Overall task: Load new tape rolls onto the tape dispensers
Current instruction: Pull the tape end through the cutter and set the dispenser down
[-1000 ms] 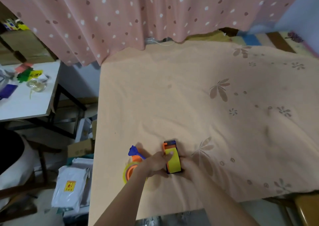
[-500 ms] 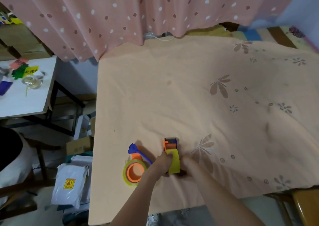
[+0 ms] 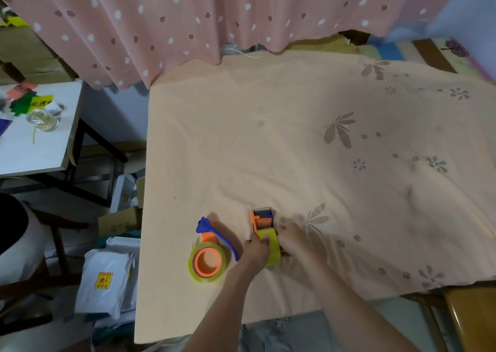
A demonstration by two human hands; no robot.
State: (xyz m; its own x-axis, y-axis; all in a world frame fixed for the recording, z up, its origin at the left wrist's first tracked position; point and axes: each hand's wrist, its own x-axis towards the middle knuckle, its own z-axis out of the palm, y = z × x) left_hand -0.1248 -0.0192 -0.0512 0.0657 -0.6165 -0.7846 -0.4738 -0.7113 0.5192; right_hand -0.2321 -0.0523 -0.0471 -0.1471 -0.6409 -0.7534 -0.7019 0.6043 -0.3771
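Here the widest thing is the peach cloth (image 3: 268,142) over the counter, soft and creased, with a dotted pink curtain (image 3: 188,16) behind it and a white side table (image 3: 35,147) of clutter off to the left; white parcels (image 3: 104,279) lie on the floor below. Near the front edge lies one tape dispenser (image 3: 208,255) on its side, roll already fitted, untouched. Just right of it the second dispenser (image 3: 263,221) stands on edge, its yellow tape roll (image 3: 271,245) gripped between both hands. The left hand (image 3: 256,249) curls its fingers over the roll's near side; the right hand (image 3: 294,240) clasps the far side, though its fingertips are hidden. The likely trouble: the cloth gives no firm footing, so the dispenser may tip or skid, and the roll could seat crooked
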